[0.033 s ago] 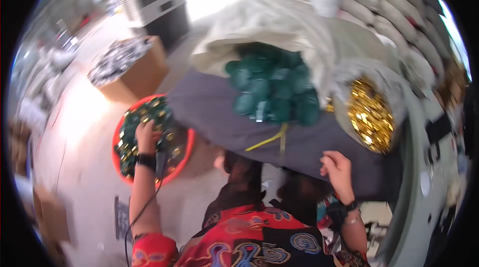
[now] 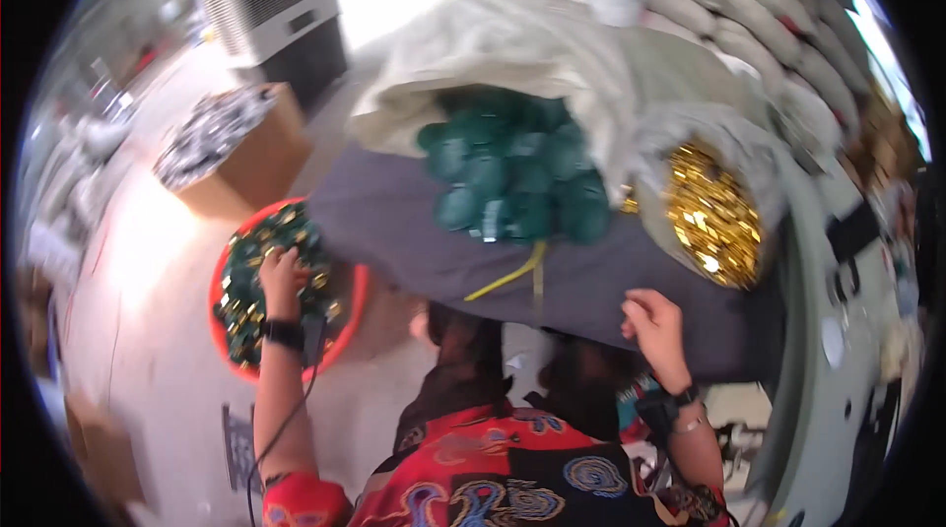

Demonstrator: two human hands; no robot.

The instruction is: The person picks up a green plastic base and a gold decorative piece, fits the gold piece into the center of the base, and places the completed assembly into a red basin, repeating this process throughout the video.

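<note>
My left hand (image 2: pixel 282 278) hangs over an orange-red basin (image 2: pixel 361 302) on the floor, its fingers apart and no held thing visible. In the basin lie dark green pieces with shiny gold bits (image 2: pixel 239 305). My right hand (image 2: pixel 654 328) is above the front edge of a grey cloth (image 2: pixel 414 261), fingers curled toward the thumb; whatever they may hold is hidden. Green translucent discs (image 2: pixel 512 167) spill from a white sack (image 2: pixel 473 39) onto the cloth. To their right, a pale bag (image 2: pixel 680 128) lies open, showing small gold metallic pieces (image 2: pixel 711 217).
Yellow strips (image 2: pixel 507 278) hang at the cloth's front. A cardboard box (image 2: pixel 251 158) of silvery pieces stands beyond the basin, near an air cooler (image 2: pixel 271 5). Stacked sacks (image 2: pixel 754 10) rise at the back right. A thin cable (image 2: pixel 286 419) runs along my left forearm.
The view has shifted slightly, so the cloth, bags and basin appear a little farther left. Both hands keep nearly the same places and poses.
</note>
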